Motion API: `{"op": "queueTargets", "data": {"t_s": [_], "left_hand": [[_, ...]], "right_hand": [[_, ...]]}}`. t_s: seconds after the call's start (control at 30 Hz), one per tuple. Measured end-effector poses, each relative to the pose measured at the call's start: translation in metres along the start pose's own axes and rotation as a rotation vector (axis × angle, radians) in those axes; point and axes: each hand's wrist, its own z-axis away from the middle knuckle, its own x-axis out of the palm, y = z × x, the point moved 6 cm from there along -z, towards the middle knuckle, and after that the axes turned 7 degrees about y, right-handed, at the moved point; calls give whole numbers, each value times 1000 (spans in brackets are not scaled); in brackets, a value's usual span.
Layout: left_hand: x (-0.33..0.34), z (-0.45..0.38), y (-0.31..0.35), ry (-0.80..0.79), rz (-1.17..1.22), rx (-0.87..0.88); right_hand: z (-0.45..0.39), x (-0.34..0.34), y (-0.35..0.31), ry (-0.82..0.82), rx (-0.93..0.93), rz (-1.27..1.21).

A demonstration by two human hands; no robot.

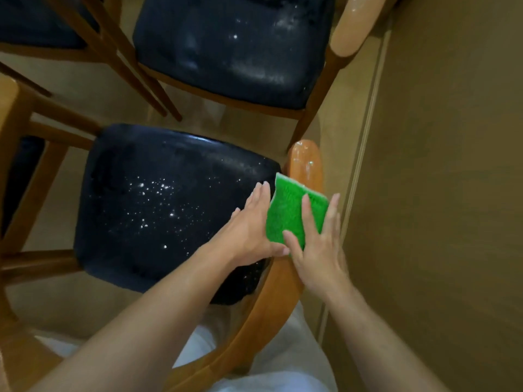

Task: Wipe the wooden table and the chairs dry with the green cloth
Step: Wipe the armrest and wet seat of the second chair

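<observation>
We are working at the near chair (175, 210), whose dark seat is carrying scattered white water droplets. The green cloth (294, 213) is lying draped over the curved wooden backrest rail (307, 162) at the seat's right edge. Our right hand (319, 250) is pressing flat on the cloth with straight, spread fingers, so this grip is released rather than clenched. Our left hand (254, 227) is resting just beside the cloth on its left, fingers extended over the seat edge and the thumb touching the cloth's lower corner; this grip is also released. The rail beyond the cloth is showing a wet sheen. A second chair (232, 49) is standing farther away, its dark seat likewise speckled with moisture. A tan wall (441, 165) is running along the right. The floor (119, 108) is showing between the chairs.
</observation>
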Motion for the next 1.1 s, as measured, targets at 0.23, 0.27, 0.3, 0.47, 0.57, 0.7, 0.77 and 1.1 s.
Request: {"op": "queueTargets", "data": {"t_s": [0.23, 0.27, 0.3, 0.47, 0.57, 0.7, 0.77, 1.1], "left_hand": [[9, -7, 11, -74, 254, -39], [8, -9, 11, -58, 428, -54], [7, -11, 11, -38, 593, -64], [-7, -35, 8, 109, 952, -120], [-15, -47, 6, 177, 923, -144], [-25, -49, -3, 240, 898, -229], [-27, -47, -4, 225, 899, -222], [-20, -48, 14, 10, 904, -146]], "right_hand": [[2, 8, -16, 200, 285, -390], [-10, 5, -18, 247, 282, -327], [-22, 0, -20, 298, 259, -258], [-100, -22, -30, 358, 170, -95], [-150, -33, -41, 349, 151, -24], [-167, -42, -47, 309, 97, -31], [-145, -41, -47, 357, 37, -7], [-70, -6, -41, 184, 50, 313]]}}
